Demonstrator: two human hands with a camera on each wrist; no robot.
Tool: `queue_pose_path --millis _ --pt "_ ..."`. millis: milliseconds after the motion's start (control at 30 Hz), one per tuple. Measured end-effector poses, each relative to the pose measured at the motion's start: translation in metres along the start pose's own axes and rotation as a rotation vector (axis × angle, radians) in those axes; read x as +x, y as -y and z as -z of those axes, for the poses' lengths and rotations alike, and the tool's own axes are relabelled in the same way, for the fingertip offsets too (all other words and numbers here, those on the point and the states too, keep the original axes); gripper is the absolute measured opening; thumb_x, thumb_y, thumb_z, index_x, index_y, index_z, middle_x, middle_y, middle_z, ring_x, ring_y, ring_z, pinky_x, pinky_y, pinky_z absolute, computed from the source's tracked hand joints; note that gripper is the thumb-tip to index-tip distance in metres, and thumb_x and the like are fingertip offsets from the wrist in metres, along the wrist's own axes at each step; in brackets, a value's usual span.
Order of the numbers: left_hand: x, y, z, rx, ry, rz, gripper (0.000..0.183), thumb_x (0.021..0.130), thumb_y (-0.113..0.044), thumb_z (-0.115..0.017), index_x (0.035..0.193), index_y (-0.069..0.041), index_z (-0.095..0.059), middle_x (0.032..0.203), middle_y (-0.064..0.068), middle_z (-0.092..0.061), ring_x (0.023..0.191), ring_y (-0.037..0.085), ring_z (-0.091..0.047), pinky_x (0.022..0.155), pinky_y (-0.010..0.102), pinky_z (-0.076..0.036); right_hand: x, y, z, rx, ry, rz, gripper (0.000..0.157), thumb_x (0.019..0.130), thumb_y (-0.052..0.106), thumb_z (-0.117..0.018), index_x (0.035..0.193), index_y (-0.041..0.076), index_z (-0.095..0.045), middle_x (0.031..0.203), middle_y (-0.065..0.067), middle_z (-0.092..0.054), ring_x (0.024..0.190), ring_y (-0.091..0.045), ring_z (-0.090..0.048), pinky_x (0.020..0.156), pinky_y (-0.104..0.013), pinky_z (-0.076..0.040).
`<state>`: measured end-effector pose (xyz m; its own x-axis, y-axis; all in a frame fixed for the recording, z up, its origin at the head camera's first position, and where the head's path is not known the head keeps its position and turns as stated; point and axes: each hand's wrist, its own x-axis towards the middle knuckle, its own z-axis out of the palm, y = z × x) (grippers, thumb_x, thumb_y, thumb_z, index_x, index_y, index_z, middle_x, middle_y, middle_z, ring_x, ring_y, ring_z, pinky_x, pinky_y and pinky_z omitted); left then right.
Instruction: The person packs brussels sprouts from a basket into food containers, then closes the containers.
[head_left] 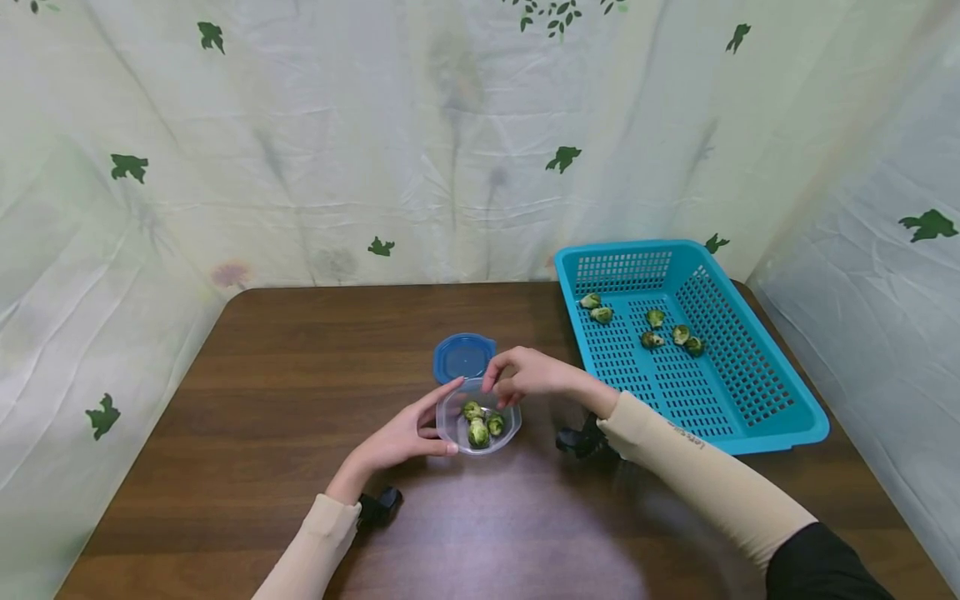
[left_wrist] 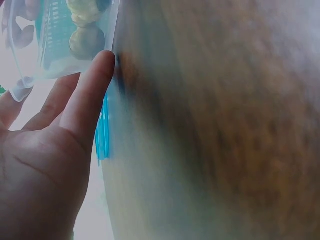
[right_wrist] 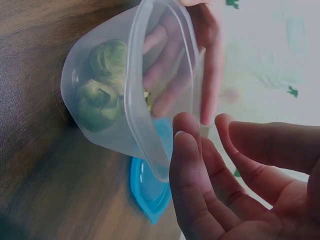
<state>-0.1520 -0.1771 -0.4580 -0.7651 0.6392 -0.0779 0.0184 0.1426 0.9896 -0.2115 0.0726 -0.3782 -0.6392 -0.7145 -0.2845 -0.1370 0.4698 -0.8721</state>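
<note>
A clear plastic container (head_left: 516,433) stands on the table with three Brussels sprouts (head_left: 478,433) inside. My left hand (head_left: 401,432) holds the container from its left side, the thumb near the front and the fingers toward the back. In the left wrist view, a fingertip of the left hand (left_wrist: 55,135) lies against the clear wall. Over the container's right rim hovers my right hand (head_left: 528,373), its fingers loosely bent. The right wrist view shows nothing between the thumb and fingers of the right hand (right_wrist: 240,185). A blue lid (head_left: 462,357) lies just behind the container.
A turquoise perforated basket (head_left: 765,437) occupies the right of the table, with several more Brussels sprouts (head_left: 651,339) spread over its bottom. Behind the brown wooden table (head_left: 300,358) hangs a pale curtain (head_left: 337,125) with green leaf shapes.
</note>
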Motion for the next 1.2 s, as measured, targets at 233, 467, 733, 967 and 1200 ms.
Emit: queue_pose_path --millis 233,467,733,967,1200 --pt "0.000 -0.001 0.000 0.010 0.001 -0.006 0.090 0.085 -0.007 -0.073 0.154 -0.021 -0.018 0.156 0.012 -0.016 0.128 0.036 -0.041 0.088 0.036 -0.051 -0.008 -0.003 0.008 0.086 -0.023 0.020 0.017 0.093 0.000 -0.053 0.103 -0.011 -0.060 0.100 -0.026 -0.060 0.080 -0.028 -0.065 0.078 -0.043 -0.055" --pt "0.000 0.000 0.000 -0.005 0.009 -0.021 0.091 0.085 -0.009 -0.074 0.155 -0.017 -0.016 0.154 0.018 -0.019 0.126 0.039 -0.042 0.087 0.036 -0.052 -0.018 -0.002 0.016 0.147 -0.056 0.046 0.017 0.093 0.001 -0.053 0.105 -0.011 -0.059 0.101 -0.026 -0.059 0.081 -0.029 -0.065 0.079 -0.049 -0.054" --pt "-0.001 -0.002 -0.001 0.008 -0.001 -0.013 0.091 0.084 -0.010 -0.074 0.154 -0.019 -0.017 0.154 0.015 -0.019 0.130 0.037 -0.038 0.089 0.036 -0.051 -0.030 0.001 0.029 0.171 -0.118 0.053 0.020 0.095 0.006 -0.054 0.107 -0.008 -0.059 0.102 -0.015 -0.061 0.091 -0.043 -0.062 0.081 -0.047 -0.054" --pt "-0.001 -0.001 -0.002 0.018 -0.004 -0.017 0.091 0.084 -0.010 -0.074 0.154 -0.020 -0.017 0.154 0.015 -0.020 0.129 0.038 -0.040 0.089 0.036 -0.050 -0.042 -0.004 0.044 0.202 -0.162 0.047 0.020 0.096 0.008 -0.053 0.110 -0.005 -0.059 0.106 -0.015 -0.060 0.091 -0.035 -0.064 0.083 -0.045 -0.053" --pt "0.000 0.000 -0.001 0.021 0.001 -0.036 0.090 0.084 -0.007 -0.074 0.154 -0.018 -0.018 0.155 0.017 -0.018 0.129 0.040 -0.039 0.089 0.035 -0.051 -0.057 -0.014 0.061 0.223 -0.208 0.030 0.022 0.098 0.011 -0.052 0.113 -0.004 -0.058 0.111 -0.016 -0.060 0.092 -0.030 -0.064 0.081 -0.040 -0.054"
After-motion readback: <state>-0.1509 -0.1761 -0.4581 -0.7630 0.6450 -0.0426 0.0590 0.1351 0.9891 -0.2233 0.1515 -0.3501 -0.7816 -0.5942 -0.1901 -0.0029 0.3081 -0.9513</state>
